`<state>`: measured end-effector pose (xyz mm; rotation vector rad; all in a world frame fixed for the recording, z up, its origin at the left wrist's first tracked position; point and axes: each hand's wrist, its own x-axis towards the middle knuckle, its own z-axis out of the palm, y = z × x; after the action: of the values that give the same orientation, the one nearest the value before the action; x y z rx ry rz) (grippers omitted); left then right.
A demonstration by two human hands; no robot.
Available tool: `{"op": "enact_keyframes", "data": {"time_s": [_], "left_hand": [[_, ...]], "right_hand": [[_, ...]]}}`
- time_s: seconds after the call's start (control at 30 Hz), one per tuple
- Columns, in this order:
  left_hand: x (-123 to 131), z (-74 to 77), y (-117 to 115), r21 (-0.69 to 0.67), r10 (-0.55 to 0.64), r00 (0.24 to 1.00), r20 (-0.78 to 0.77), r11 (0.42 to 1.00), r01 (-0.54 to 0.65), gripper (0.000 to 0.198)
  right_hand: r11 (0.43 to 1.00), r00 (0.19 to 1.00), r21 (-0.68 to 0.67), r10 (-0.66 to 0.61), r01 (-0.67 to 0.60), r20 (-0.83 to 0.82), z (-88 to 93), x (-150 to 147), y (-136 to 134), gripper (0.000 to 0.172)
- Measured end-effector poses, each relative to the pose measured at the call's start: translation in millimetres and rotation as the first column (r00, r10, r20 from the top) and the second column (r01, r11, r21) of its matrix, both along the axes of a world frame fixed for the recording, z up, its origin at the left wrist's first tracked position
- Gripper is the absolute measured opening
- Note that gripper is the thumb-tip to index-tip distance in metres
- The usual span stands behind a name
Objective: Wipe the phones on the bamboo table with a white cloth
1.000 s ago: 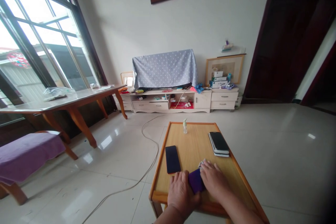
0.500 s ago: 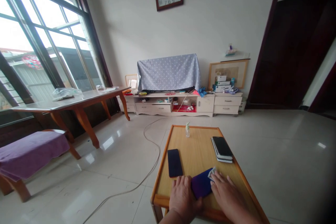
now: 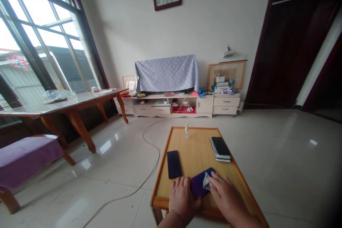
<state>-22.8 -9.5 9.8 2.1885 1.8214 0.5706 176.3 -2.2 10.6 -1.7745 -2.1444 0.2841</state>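
Your left hand (image 3: 183, 196) lies flat and open at the bottom centre of the frame, fingers spread, steadying the left edge of a purple phone (image 3: 201, 186) on the tabletop (image 3: 199, 149). Your right hand (image 3: 226, 197) presses a small white wipe (image 3: 206, 182) onto the phone's right side, fingers bent over it. Just left of your left hand's fingertips lies a black phone (image 3: 174, 164), apart from the purple one. Further up on the right sits a stack of phones (image 3: 220, 148), well clear of your hands. A small bottle (image 3: 187, 131) stands near the far edge. A cable (image 3: 149, 149) trails over the floor at the left.
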Motion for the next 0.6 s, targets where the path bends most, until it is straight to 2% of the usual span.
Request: {"op": "enact_keyframes", "data": {"time_s": [0.1, 0.23, 0.3, 0.37, 0.53, 0.6], "left_hand": [[0.2, 0.7, 1.4, 0.014, -0.01, 1.0, -0.026, 1.0, 0.01, 0.041], [-0.9, 0.4, 4.8, -0.052, -0.019, 0.998, -0.055, 0.999, 0.016, 0.041], [-0.7, 1.1, 5.6, -0.087, -0.027, 0.997, -0.07, 0.996, 0.021, 0.043], [0.6, 2.4, 5.3, -0.081, -0.024, 0.997, -0.079, 0.997, 0.018, 0.039], [2.8, 1.3, 3.7, 0.0, -0.01, 0.997, -0.071, 1.0, 0.01, 0.039], [1.6, -1.8, 4.5, 0.012, -0.015, 0.998, -0.057, 1.0, 0.016, 0.038]], "right_hand": [[0.999, 0.999, -0.018, 0.037, -0.037, -0.018, -1.4, -7.9, -4.5, 0.056], [0.979, 0.98, -0.055, 0.196, -0.197, -0.024, -13.3, -38.9, -23.1, 0.059], [0.969, 0.97, -0.045, 0.244, -0.244, -0.018, -14.5, -44.5, -25.3, 0.058], [0.976, 0.977, -0.043, 0.212, -0.211, 0.009, -10.7, -37.9, -18.3, 0.057], [0.996, 0.993, -0.068, -0.046, 0.054, 0.107, -1.3, -11.3, 4.4, 0.065], [0.997, 0.996, -0.077, -0.025, 0.031, 0.087, -3.6, -16.9, -1.8, 0.067]]}}
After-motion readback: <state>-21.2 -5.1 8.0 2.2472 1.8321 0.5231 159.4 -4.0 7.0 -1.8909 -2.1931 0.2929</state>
